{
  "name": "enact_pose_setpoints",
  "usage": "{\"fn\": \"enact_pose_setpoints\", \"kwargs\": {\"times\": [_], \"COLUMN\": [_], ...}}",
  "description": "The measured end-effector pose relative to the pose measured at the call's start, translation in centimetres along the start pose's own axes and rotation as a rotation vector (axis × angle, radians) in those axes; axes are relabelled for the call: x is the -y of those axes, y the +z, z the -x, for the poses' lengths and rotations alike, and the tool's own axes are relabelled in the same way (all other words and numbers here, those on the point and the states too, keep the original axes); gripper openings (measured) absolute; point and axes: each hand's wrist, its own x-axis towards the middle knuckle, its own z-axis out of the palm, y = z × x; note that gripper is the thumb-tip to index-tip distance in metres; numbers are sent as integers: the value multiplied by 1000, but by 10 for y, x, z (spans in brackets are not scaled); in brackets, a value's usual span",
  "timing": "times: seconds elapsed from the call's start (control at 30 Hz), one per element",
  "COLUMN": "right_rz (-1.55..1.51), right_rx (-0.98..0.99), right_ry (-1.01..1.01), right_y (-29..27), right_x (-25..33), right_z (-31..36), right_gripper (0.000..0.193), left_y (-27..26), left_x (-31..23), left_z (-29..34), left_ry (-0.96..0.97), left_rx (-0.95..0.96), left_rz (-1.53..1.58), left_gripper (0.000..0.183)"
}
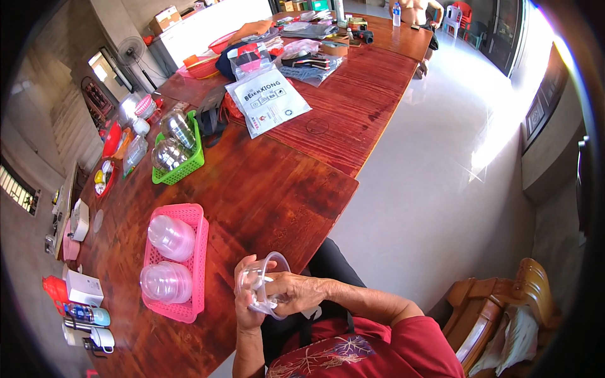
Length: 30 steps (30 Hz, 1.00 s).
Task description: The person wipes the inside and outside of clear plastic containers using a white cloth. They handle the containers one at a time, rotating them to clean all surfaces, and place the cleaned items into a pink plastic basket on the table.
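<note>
Already both hands are full: the left hand [247,302] and right hand [291,294] clasp one clear plastic container [265,283] at the worktop's [265,189] near edge. Left of it, a pink basket [196,264] holds two stacks of similar clear bowls [169,258], apparently finished; this one remains unplaced.

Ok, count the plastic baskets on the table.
2. The pink basket lies near the hands, holding clear bowl stacks; the green basket sits farther up the table. Clutter beyond may hide more.
</note>
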Motion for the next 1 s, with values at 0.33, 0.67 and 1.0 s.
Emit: {"fn": "enact_pose_setpoints", "kwargs": {"times": [0.33, 0.67, 1.0], "right_rz": [867, -56, 726], "right_rx": [-313, 48, -220], "right_ry": [-50, 202, -287], "right_y": [5, 4, 26], "right_x": [-4, -5, -13], "right_z": [2, 7, 2], "right_gripper": [35, 27, 51], "left_y": [15, -3, -6], "left_x": [-7, -2, -5], "left_z": [-2, 6, 4], "left_ry": [-102, -44, -27], "left_rx": [-131, -10, -6], "left_rz": [84, 17, 209], "left_gripper": [72, 71, 63]}}
